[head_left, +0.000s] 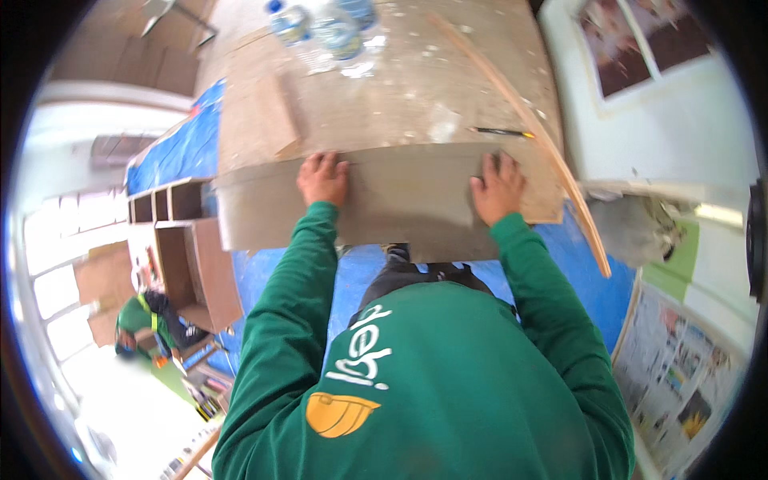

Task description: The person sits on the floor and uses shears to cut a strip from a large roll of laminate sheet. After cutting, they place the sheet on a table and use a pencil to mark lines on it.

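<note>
A long grey-brown sheet (416,196) lies across the near edge of the wooden worktable, and its front part reaches over the edge toward my body. My left hand (323,179) rests on the sheet left of its middle, fingers extended over its far edge line. Toward the right end, my right hand (498,189) presses on the same sheet with its fingers spread. Neither hand is wrapped round anything. Beyond the right hand, a dark pencil (502,131) with a yellow end lies on the tabletop.
A long thin wooden strip (524,112) runs down the table's right side and juts past its near edge. Plastic bottles (336,36) stand at the back. A flat brown board piece (254,120) lies at left. A co-worker (148,324) crouches near an open wooden cabinet (188,264).
</note>
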A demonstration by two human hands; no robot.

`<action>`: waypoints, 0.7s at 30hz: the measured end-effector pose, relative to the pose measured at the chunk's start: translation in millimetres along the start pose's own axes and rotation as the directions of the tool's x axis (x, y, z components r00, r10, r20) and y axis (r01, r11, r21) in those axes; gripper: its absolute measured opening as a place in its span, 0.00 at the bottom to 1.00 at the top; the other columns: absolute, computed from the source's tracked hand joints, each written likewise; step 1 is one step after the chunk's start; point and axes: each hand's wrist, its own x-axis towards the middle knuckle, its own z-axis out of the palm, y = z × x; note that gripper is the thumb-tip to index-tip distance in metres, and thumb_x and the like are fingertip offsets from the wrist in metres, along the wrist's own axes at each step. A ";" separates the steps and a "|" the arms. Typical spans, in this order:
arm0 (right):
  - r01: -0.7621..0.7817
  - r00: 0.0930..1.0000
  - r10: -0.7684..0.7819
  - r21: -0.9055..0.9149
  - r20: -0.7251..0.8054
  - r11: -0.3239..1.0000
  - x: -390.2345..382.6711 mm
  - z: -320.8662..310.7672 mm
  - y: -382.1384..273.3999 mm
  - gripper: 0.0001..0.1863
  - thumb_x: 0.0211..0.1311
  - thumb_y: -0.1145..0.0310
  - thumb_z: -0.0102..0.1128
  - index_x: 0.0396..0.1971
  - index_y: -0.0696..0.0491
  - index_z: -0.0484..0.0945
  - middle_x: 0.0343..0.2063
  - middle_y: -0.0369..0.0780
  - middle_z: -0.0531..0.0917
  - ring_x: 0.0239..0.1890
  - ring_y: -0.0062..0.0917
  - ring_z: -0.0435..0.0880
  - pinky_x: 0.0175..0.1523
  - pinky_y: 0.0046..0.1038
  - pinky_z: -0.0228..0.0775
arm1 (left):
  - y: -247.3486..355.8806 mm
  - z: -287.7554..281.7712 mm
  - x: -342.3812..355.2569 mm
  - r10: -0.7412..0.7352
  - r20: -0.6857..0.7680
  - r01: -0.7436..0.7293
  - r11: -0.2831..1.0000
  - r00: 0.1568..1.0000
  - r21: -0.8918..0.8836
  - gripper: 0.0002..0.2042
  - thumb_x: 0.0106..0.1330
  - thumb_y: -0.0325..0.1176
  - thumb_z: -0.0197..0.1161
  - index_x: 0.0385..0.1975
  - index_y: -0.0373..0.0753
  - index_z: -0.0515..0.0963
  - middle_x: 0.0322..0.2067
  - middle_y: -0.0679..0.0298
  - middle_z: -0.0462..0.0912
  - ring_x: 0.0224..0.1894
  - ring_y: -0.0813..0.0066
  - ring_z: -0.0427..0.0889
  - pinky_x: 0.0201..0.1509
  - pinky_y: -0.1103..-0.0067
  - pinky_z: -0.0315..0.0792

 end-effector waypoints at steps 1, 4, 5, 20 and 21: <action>0.020 1.000 -0.020 -0.008 0.006 1.000 1.8 -1.6 -0.8 0.36 0.63 0.51 0.62 0.68 0.50 0.68 0.70 0.49 0.63 0.73 0.51 0.58 0.69 0.68 0.49 | 4.0 -3.6 0.3 0.002 -0.001 -0.002 1.000 1.000 -0.004 0.19 0.67 0.49 0.64 0.55 0.53 0.82 0.59 0.60 0.77 0.65 0.56 0.70 0.70 0.57 0.59; 0.037 0.999 -0.039 0.047 0.029 0.998 12.5 0.8 6.1 0.37 0.62 0.48 0.62 0.67 0.53 0.69 0.66 0.49 0.68 0.70 0.49 0.62 0.69 0.62 0.56 | 14.2 -7.8 6.6 -0.006 0.045 0.008 0.999 0.999 -0.043 0.20 0.68 0.50 0.63 0.56 0.52 0.81 0.60 0.59 0.75 0.67 0.56 0.68 0.72 0.53 0.56; 0.015 0.999 -0.017 0.051 0.038 0.999 14.3 -1.1 4.4 0.38 0.63 0.47 0.62 0.69 0.50 0.67 0.66 0.51 0.67 0.70 0.50 0.62 0.69 0.60 0.56 | 12.9 -4.5 5.8 -0.004 0.032 0.006 0.999 0.999 -0.053 0.20 0.68 0.50 0.62 0.57 0.52 0.80 0.61 0.59 0.74 0.68 0.56 0.67 0.73 0.52 0.54; -0.048 0.927 0.125 -0.216 0.354 0.975 26.7 -13.1 -37.9 0.42 0.68 0.38 0.53 0.77 0.40 0.55 0.72 0.65 0.54 0.74 0.62 0.54 0.73 0.57 0.52 | -118.2 -53.0 1.1 -0.137 -0.110 0.118 0.980 0.984 -0.162 0.29 0.71 0.48 0.59 0.68 0.41 0.69 0.71 0.55 0.65 0.74 0.53 0.60 0.77 0.53 0.46; -0.044 0.928 0.118 -0.209 0.354 0.977 28.1 -10.9 -37.1 0.42 0.68 0.39 0.54 0.77 0.42 0.55 0.71 0.66 0.55 0.73 0.62 0.55 0.74 0.55 0.53 | -146.4 -61.3 4.4 -0.181 -0.126 0.168 0.980 0.975 -0.107 0.30 0.71 0.49 0.58 0.69 0.42 0.68 0.72 0.54 0.63 0.75 0.52 0.58 0.78 0.53 0.44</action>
